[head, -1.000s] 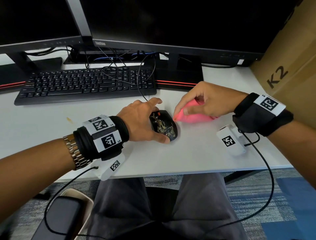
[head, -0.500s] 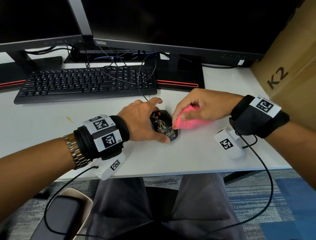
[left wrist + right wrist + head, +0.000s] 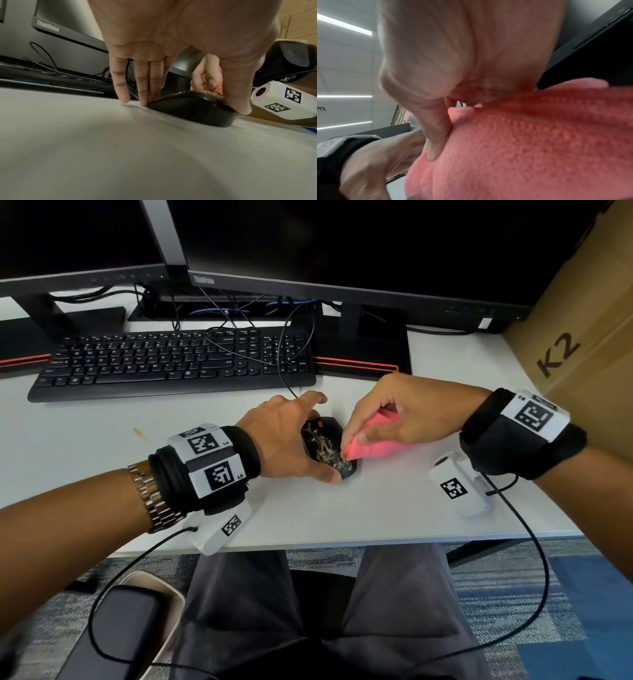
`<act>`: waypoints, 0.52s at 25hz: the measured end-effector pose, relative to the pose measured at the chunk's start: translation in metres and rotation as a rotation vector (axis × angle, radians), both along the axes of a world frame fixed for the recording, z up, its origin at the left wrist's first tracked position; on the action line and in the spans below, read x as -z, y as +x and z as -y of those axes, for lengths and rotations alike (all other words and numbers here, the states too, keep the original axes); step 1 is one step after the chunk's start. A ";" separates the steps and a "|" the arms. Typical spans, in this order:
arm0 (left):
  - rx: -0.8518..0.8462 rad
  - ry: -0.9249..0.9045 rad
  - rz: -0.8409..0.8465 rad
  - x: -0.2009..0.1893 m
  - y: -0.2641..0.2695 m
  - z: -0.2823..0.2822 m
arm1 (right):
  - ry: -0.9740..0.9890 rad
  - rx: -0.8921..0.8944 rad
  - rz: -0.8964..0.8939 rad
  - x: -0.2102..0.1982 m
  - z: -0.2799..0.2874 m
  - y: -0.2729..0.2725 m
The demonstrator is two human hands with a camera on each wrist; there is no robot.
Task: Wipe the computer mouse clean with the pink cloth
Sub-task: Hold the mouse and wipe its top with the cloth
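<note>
A black computer mouse (image 3: 325, 445) smeared with pale grime lies on the white desk (image 3: 102, 453). My left hand (image 3: 291, 440) grips it, thumb at its near end and fingers at its far end; the left wrist view shows the mouse (image 3: 188, 108) held between them. My right hand (image 3: 397, 419) grips a bunched pink cloth (image 3: 373, 445), whose tip touches the mouse's right side. That cloth (image 3: 530, 142) fills the right wrist view, and the mouse is hidden there.
A black keyboard (image 3: 171, 361) lies behind the hands, with the mouse cable (image 3: 284, 371) running over it. Two monitors (image 3: 342, 244) stand at the back. A cardboard box (image 3: 582, 337) marked K2 stands at the right. The desk's front edge (image 3: 342, 542) is near my lap.
My right hand has moved the pink cloth left and toward me until its tip touches the mouse's right side. The left hand has kept its hold on the mouse.
</note>
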State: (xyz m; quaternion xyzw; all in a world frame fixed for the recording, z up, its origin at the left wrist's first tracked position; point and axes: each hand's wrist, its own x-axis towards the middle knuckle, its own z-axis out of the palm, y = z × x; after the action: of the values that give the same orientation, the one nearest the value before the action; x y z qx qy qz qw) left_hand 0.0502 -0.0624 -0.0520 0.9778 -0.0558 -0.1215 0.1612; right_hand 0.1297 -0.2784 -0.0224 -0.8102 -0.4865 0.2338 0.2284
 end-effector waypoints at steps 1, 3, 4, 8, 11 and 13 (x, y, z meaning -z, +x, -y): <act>0.000 0.000 0.001 0.000 0.000 0.000 | 0.003 0.002 0.006 -0.002 0.000 0.000; -0.002 0.001 0.003 0.000 0.000 0.000 | 0.029 0.026 0.032 -0.003 -0.003 0.002; -0.003 0.002 0.003 0.000 0.000 0.000 | 0.040 0.031 0.050 -0.003 -0.004 0.003; -0.003 0.009 0.000 0.001 0.000 0.000 | 0.035 0.010 0.067 0.002 -0.009 -0.001; -0.002 0.005 0.005 0.000 0.001 0.000 | 0.015 -0.008 0.052 0.002 -0.005 -0.008; 0.000 0.007 0.006 -0.001 0.000 -0.001 | 0.004 -0.033 0.063 0.000 -0.004 -0.012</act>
State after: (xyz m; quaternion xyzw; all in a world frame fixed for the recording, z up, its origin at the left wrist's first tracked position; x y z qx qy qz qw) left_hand 0.0504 -0.0617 -0.0510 0.9787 -0.0559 -0.1190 0.1577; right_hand 0.1180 -0.2749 -0.0221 -0.8087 -0.5071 0.2110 0.2106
